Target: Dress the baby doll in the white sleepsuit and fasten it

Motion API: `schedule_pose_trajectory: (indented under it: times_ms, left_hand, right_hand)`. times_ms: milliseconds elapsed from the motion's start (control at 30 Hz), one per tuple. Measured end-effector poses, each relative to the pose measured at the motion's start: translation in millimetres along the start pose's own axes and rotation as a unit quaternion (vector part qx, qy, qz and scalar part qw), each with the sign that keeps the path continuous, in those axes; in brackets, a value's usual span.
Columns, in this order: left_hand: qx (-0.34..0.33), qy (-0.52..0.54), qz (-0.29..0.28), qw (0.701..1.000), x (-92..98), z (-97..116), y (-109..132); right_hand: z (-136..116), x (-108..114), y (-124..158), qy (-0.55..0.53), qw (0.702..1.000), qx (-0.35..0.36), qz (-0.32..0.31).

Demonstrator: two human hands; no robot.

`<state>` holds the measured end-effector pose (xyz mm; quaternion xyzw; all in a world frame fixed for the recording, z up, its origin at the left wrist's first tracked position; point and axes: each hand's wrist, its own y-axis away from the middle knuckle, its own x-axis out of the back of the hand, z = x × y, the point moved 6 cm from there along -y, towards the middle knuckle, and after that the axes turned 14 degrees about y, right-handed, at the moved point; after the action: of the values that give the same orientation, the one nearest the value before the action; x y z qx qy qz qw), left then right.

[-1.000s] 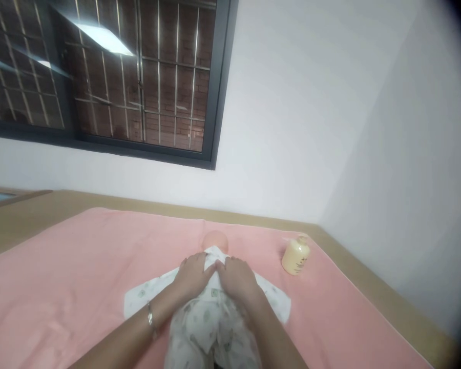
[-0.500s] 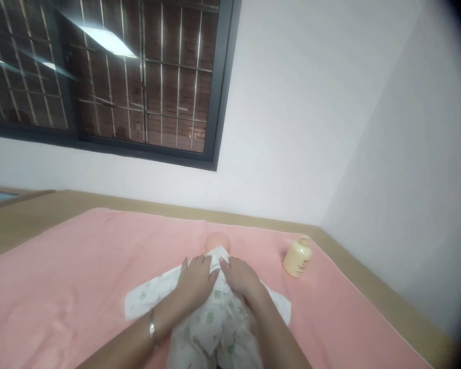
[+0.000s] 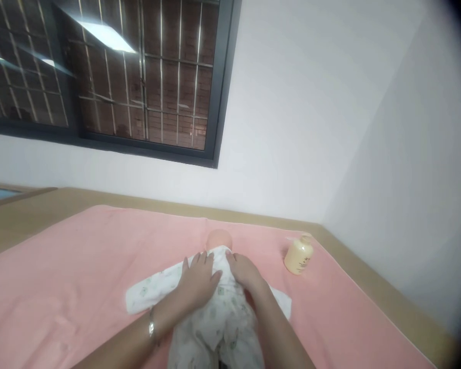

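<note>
A baby doll in white clothes (image 3: 215, 320) with a small green print lies on a pink blanket (image 3: 111, 246), its sleeves spread to both sides. Its bare round head (image 3: 219, 239) points away from me, and no facial features can be made out. My left hand (image 3: 200, 282), with a silvery bracelet at the wrist, rests flat on the left of the doll's upper chest, fingers spread. On the other side of the chest lies my right hand (image 3: 246, 271), its fingers stretched toward the collar. Both hands touch the cloth without gripping it.
A cream pump bottle (image 3: 298, 256) stands on the blanket at the right. The yellowish table edge (image 3: 176, 207) runs along a white wall (image 3: 284, 118). A dark-framed window (image 3: 217, 102) with metal bars is at the upper left.
My right hand has shifted slightly right, away from the left one. The cloth at the doll's collar, peaked before, now lies flatter and wider.
</note>
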<state>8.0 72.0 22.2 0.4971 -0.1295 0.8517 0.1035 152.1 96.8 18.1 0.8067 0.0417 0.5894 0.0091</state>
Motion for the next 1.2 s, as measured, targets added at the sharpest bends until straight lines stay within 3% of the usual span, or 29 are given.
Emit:
schedule_pose_trajectory:
  times_ms: [267, 600, 800, 1200]
  left_hand:
    - [0.038, 0.101, -0.006, 0.994, 8.5, -26, -23]
    - [0.036, 0.099, 0.012, 0.994, 1.3, -27, -24]
    - [0.022, 0.098, 0.043, 0.994, -1.4, -28, -26]
    - [0.037, 0.086, 0.050, 0.994, -3.8, -31, -29]
  right_hand:
    - [-30, 21, 34, 0.060, 0.997, 0.021, 0.041]
    - [2, -10, -8, 0.026, 0.999, -0.041, 0.009]
    - [8, -15, -12, 0.024, 0.998, -0.057, 0.030]
    - [11, -18, -13, 0.036, 0.996, -0.058, 0.061]
